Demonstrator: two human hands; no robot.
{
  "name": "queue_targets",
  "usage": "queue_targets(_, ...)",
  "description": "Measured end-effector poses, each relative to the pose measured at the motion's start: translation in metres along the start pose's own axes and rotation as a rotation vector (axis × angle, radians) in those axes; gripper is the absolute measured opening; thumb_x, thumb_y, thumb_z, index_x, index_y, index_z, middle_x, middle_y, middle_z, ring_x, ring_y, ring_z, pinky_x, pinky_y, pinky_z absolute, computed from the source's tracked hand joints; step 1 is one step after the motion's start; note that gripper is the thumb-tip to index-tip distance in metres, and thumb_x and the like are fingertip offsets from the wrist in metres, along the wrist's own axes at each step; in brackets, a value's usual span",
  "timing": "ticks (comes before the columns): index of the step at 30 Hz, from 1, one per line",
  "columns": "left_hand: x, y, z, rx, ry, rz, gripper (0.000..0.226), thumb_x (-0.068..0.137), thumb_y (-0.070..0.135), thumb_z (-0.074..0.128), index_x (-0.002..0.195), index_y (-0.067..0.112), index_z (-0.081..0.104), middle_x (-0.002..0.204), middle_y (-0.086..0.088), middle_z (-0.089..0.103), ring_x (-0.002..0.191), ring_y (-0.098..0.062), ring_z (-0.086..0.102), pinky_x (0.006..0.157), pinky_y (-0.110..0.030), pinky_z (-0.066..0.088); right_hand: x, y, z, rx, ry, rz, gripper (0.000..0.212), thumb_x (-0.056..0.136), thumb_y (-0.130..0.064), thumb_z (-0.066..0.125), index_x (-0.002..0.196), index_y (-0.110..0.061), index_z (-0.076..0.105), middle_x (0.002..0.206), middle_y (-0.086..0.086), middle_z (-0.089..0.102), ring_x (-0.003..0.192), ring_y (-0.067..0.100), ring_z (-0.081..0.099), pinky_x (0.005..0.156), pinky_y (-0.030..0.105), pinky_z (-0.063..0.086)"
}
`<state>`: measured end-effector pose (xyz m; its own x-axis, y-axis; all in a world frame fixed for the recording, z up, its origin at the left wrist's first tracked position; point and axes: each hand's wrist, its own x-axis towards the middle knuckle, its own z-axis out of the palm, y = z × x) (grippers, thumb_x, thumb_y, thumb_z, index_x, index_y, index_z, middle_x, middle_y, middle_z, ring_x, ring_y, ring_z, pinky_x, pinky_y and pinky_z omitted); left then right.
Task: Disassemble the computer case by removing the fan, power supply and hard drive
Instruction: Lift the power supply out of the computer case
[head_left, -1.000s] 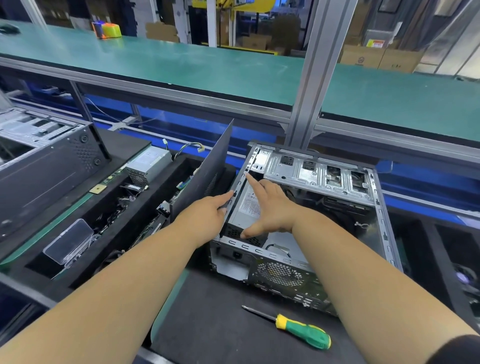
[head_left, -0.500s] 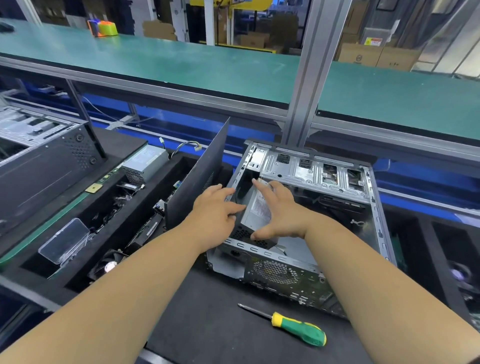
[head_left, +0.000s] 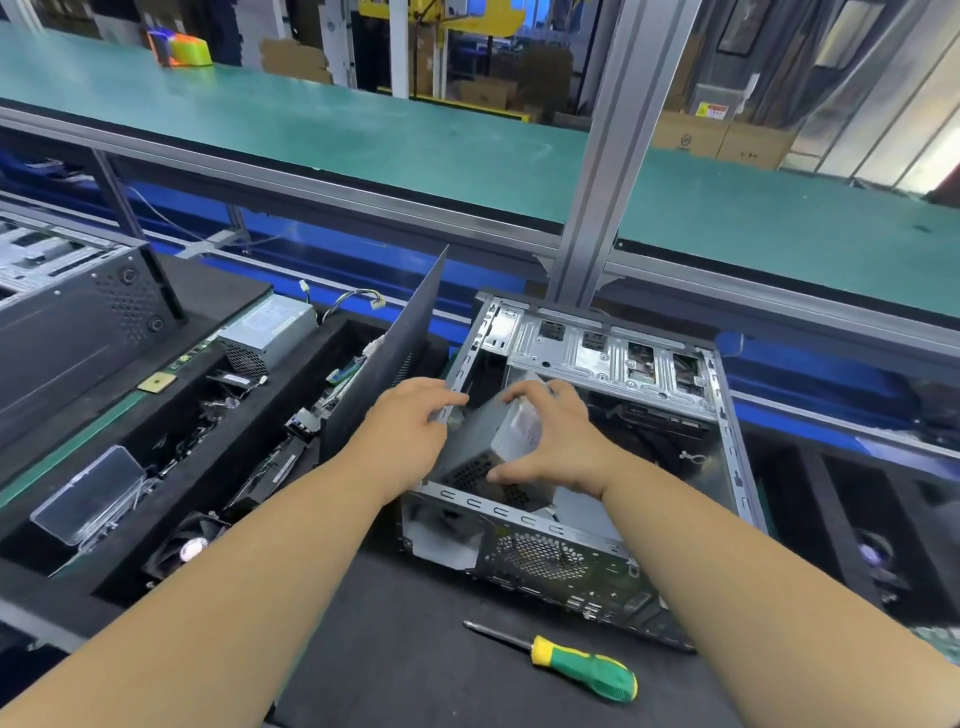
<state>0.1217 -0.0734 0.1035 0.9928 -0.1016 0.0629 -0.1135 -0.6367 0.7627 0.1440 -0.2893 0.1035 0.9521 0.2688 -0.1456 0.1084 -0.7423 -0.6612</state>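
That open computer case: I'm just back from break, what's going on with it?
A person is working the power supply out of the computer case. The right hand grips the tilted unit and the left hand holds its other side by the case edge. A screwdriver lies unused on the mat in front.

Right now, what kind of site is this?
Likely a factory teardown line: a green conveyor belt on aluminium framing, bins of pulled parts, and both hands working the power supply out of an opened computer case.
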Motion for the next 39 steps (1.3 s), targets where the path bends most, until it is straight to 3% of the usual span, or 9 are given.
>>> queue_targets(4, -0.002, 0.001, -0.007, -0.029, -0.064, 0.022, 0.052, 0.090, 0.003, 0.045, 0.131, 0.033, 0.058, 0.142, 0.013, 0.041, 0.133, -0.008, 0.036, 0.108, -0.022, 0.026, -0.004, 0.001, -0.015, 0.278, 0.024, 0.105, 0.075, 0.051, -0.038, 0.093, 0.112, -0.046, 0.052, 0.128, 0.002, 0.036, 0.118, 0.034, 0.046, 0.084, 0.045, 0.058)
queue_targets(9, -0.008, 0.013, -0.006, 0.218, -0.183, 0.160, 0.070, 0.076, 0.036, 0.054, 0.145, 0.033, 0.039, 0.149, 0.010, 0.035, 0.140, -0.015, 0.024, 0.116, -0.039, 0.022, -0.015, 0.009, -0.031, 0.689, 0.038, 0.200, 0.079, 0.046, -0.023, 0.096, 0.114, -0.032, 0.055, 0.123, 0.021, 0.059, 0.097, 0.037, 0.069, 0.075, 0.045, 0.061)
queue_targets(14, -0.011, 0.025, 0.012, 0.441, -0.185, 0.340, 0.110, 0.063, 0.075, 0.064, 0.152, 0.031, 0.015, 0.151, 0.008, 0.026, 0.141, -0.015, 0.018, 0.118, -0.040, 0.015, -0.027, 0.011, -0.043, 0.802, 0.125, 0.294, 0.070, 0.057, -0.021, 0.092, 0.116, -0.029, 0.054, 0.118, 0.015, 0.066, 0.097, 0.033, 0.070, 0.063, 0.039, 0.060)
queue_targets(17, -0.008, 0.038, 0.025, 0.486, -0.071, 0.383, 0.117, 0.059, 0.076, 0.064, 0.152, 0.028, 0.010, 0.149, 0.006, 0.027, 0.138, -0.017, 0.023, 0.116, -0.038, 0.015, -0.034, 0.010, -0.050, 0.891, 0.150, 0.332, 0.067, 0.064, -0.021, 0.085, 0.122, -0.020, 0.052, 0.111, 0.013, 0.070, 0.094, 0.032, 0.071, 0.074, 0.053, 0.061)
queue_targets(20, -0.001, 0.049, 0.027, 0.541, 0.072, 0.457, 0.108, 0.059, 0.068, 0.068, 0.147, 0.025, 0.021, 0.139, 0.005, 0.039, 0.127, -0.018, 0.036, 0.111, -0.036, 0.024, -0.044, 0.003, -0.059, 0.878, 0.118, 0.331, 0.061, 0.057, -0.039, 0.082, 0.109, -0.016, 0.058, 0.079, 0.000, 0.076, 0.070, 0.020, 0.071, 0.062, 0.041, 0.061)
queue_targets(26, -0.003, 0.064, 0.005, 0.110, 0.094, 0.287, 0.095, 0.042, 0.066, 0.079, 0.125, 0.036, 0.042, 0.113, 0.017, 0.047, 0.104, -0.007, 0.045, 0.076, -0.019, 0.038, -0.067, 0.005, -0.096, 1.081, 0.121, 0.404, 0.072, 0.075, -0.072, 0.063, 0.130, -0.026, 0.055, 0.119, 0.019, 0.067, 0.108, 0.034, 0.067, 0.079, 0.048, 0.059)
queue_targets(29, -0.003, 0.071, -0.006, -0.059, 0.119, 0.194, 0.099, 0.041, 0.060, 0.086, 0.127, 0.032, 0.047, 0.117, 0.016, 0.049, 0.114, -0.013, 0.047, 0.091, -0.032, 0.046, -0.071, 0.007, -0.102, 1.111, 0.135, 0.365, 0.063, 0.088, -0.071, 0.048, 0.132, -0.026, 0.054, 0.122, 0.016, 0.068, 0.112, 0.031, 0.066, 0.093, 0.046, 0.052)
queue_targets(32, -0.006, 0.079, -0.015, -0.030, 0.156, 0.221, 0.090, 0.038, 0.062, 0.083, 0.116, 0.043, 0.043, 0.107, 0.030, 0.042, 0.114, -0.016, 0.045, 0.092, -0.038, 0.045, -0.071, 0.004, -0.099, 1.127, 0.190, 0.342, 0.048, 0.100, -0.052, 0.038, 0.135, -0.022, 0.052, 0.126, 0.013, 0.066, 0.120, 0.032, 0.061, 0.103, 0.046, 0.045)
queue_targets(39, -0.013, 0.077, -0.029, -0.304, 0.178, 0.060, 0.079, 0.037, 0.051, 0.089, 0.106, 0.049, 0.051, 0.116, 0.018, 0.054, 0.111, -0.014, 0.053, 0.089, -0.039, 0.051, -0.069, 0.015, -0.079, 0.847, 0.239, 0.380, 0.031, 0.096, -0.013, 0.042, 0.114, -0.022, 0.065, 0.121, 0.003, 0.068, 0.106, 0.022, 0.062, 0.075, 0.034, 0.048)
